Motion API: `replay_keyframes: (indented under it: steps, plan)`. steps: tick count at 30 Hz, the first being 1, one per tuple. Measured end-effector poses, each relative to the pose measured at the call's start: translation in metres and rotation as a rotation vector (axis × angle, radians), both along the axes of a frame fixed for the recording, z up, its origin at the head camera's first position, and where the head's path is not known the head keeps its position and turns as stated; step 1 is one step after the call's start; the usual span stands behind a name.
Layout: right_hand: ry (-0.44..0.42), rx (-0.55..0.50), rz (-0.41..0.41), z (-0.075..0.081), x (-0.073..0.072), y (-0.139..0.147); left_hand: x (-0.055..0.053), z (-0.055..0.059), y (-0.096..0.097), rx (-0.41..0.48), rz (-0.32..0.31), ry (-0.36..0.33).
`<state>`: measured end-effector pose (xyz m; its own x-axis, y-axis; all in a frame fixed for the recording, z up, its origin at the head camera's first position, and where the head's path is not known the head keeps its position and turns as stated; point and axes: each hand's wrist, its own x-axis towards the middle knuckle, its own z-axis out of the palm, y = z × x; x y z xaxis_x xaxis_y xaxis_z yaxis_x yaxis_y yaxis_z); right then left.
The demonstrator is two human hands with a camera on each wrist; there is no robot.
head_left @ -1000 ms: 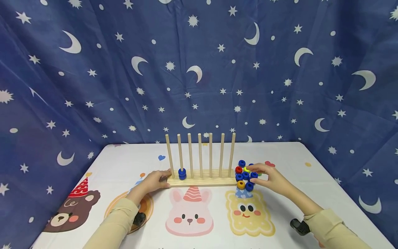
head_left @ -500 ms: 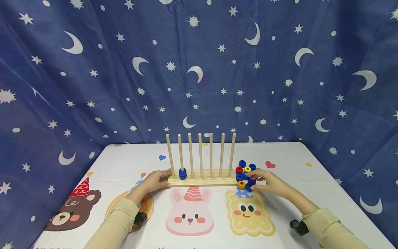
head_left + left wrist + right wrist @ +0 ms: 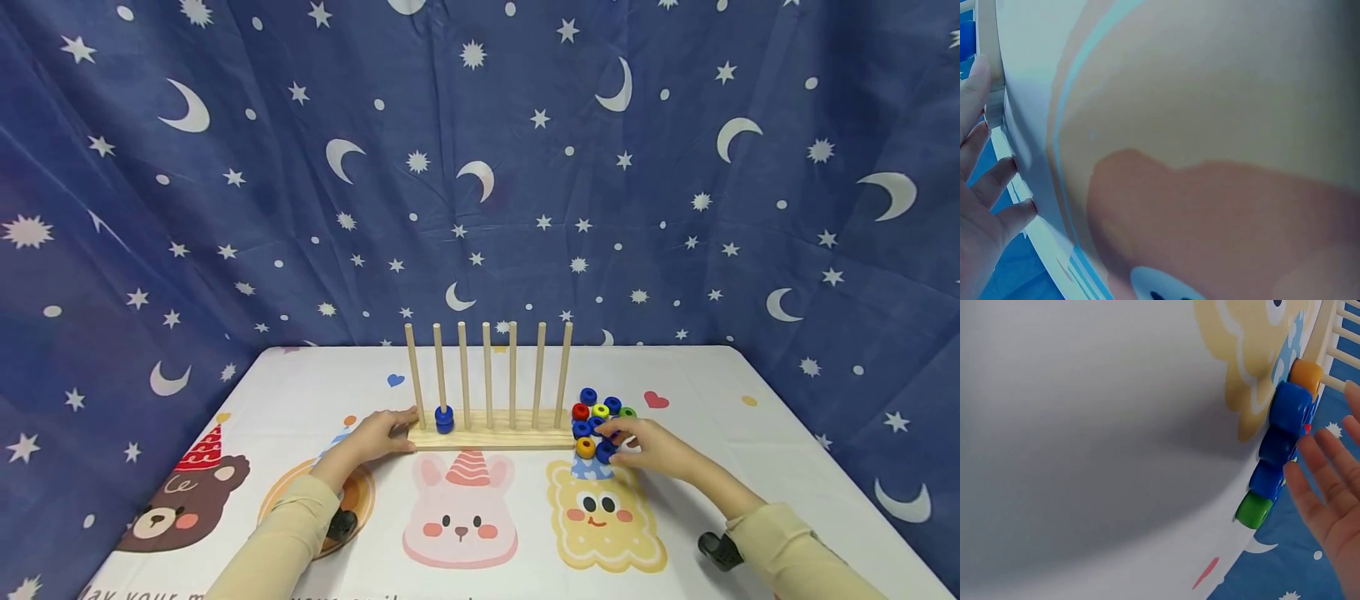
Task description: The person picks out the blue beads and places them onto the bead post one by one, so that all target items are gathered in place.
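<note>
A wooden peg rack [image 3: 491,438] with a row of upright pegs stands mid-table. Blue beads [image 3: 444,420] sit stacked on its second peg from the left. My left hand [image 3: 375,438] holds the rack's left end, thumb on the near side and fingers on the far side. Beside the rack's right end lies a cluster of loose beads: several blue ones [image 3: 588,397], a red bead [image 3: 581,412], a yellow bead [image 3: 600,411], an orange bead [image 3: 586,448] and a green bead [image 3: 1254,509]. My right hand [image 3: 660,451] hovers over the cluster's right side, fingers apart and fingertips close to blue beads.
A white tablecloth [image 3: 536,508] printed with cartoon animals and a biscuit covers the table. Behind it hangs a blue curtain [image 3: 525,275] with moons and stars. Black wrist devices [image 3: 720,551] sit below both forearms.
My right hand has come down and slightly nearer over the bead cluster, uncovering the blue and green beads at the back. My left hand stays at the rack's end. The head view shifts slightly.
</note>
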<state>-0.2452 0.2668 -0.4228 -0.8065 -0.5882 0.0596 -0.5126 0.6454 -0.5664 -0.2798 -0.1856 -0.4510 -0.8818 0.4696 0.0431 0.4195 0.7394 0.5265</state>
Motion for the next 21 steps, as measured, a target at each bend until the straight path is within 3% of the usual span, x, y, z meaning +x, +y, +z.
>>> replay_keyframes:
  steps: [5,13,21]
  plan:
    - [-0.022,0.057,-0.003,-0.0017,-0.0009,-0.0032,-0.0006,-0.0002,0.0002,-0.011,-0.007,0.006]
    - [0.017,0.094,-0.012,-0.0017,-0.0045,-0.0038,-0.005,0.0065,0.0022,-0.023,0.002,0.022]
    - [-0.028,0.175,-0.052,-0.0088,-0.0014,-0.0024,-0.0007,0.0022,0.002,-0.013,0.023,-0.016]
